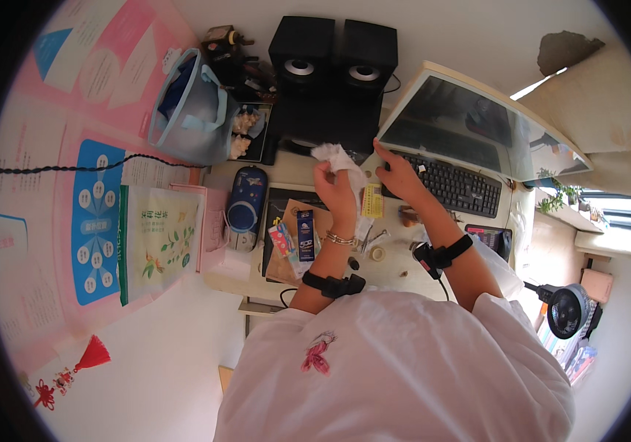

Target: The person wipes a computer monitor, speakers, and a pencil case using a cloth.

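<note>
My left hand (pixel 333 190) pinches a crumpled white tissue (pixel 340 157) between thumb and fingers, over the desk in front of the black speakers. Part of the tissue hangs down beside the hand. With fingers apart, my right hand (pixel 399 174) is at the lower left corner of a white-framed monitor (pixel 459 121). Its index fingertip appears to touch that corner; nothing is seen in the hand. Beneath it lies a black keyboard (pixel 453 185), partly covered by the hand. A yellow printed card (pixel 372 200) rests on the desk between my two hands.
Two black speakers (pixel 329 55) stand at the back. Nearer me are a blue glue box (pixel 305 235), scissors (pixel 373 240), a tape roll (pixel 377 253) and a mouse (pixel 504 243). Leftward sit a blue pencil case (pixel 246 207) and a translucent bag (pixel 191 121). A fan (pixel 567 310) is at right.
</note>
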`<state>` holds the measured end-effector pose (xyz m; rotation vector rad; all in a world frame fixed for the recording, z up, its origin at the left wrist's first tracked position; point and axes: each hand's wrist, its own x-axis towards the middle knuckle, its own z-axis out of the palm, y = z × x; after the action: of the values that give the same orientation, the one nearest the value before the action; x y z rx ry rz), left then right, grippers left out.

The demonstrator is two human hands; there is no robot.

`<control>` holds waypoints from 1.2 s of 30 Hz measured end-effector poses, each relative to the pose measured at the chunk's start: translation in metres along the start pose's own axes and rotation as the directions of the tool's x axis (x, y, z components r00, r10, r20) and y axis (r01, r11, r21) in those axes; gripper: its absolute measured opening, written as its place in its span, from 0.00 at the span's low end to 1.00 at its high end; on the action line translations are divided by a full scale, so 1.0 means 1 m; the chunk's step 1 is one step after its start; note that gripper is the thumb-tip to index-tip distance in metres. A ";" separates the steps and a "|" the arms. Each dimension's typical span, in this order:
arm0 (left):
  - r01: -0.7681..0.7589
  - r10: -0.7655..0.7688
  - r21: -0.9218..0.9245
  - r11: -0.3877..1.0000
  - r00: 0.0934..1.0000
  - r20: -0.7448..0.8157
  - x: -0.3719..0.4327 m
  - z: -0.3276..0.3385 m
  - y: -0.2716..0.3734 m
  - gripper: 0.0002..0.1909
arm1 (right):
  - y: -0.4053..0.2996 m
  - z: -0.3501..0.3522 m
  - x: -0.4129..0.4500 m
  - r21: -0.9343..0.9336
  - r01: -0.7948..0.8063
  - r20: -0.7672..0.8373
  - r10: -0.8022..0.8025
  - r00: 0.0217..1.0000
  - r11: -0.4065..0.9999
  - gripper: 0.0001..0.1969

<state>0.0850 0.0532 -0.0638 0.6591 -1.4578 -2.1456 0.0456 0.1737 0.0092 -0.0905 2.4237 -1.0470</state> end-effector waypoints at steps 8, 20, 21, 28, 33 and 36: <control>-0.710 0.503 0.370 0.599 0.694 0.515 0.031 0.015 0.013 0.08 | 0.012 -0.003 -0.015 0.152 0.147 -0.187 -0.117 0.975 0.977 0.28; -0.301 0.245 0.029 0.953 0.825 0.509 -0.005 0.018 0.079 0.08 | 0.001 -0.038 -0.068 0.240 0.145 -0.292 -0.072 0.954 0.960 0.30; -0.310 0.252 0.028 0.950 0.820 0.513 -0.006 0.018 0.102 0.08 | -0.008 -0.045 -0.077 0.253 0.234 -0.292 -0.156 0.943 0.939 0.31; 0.608 -0.130 -0.343 0.716 0.599 0.790 -0.027 0.024 0.198 0.29 | -0.047 -0.070 -0.125 0.812 0.153 0.068 -0.351 0.934 0.563 0.32; 0.793 -0.260 -0.345 0.502 0.519 0.814 -0.050 0.015 0.204 0.39 | -0.063 -0.070 -0.151 0.823 0.245 -0.099 -0.295 0.950 0.513 0.21; 0.743 -0.289 -0.251 0.620 0.514 0.808 -0.061 0.016 0.209 0.31 | -0.070 -0.089 -0.176 0.739 0.342 -0.198 -0.297 0.934 0.580 0.19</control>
<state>0.1450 0.0327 0.1451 -0.0037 -0.7533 -3.4362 0.1491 0.2273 0.1826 -0.2165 1.8146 -2.1978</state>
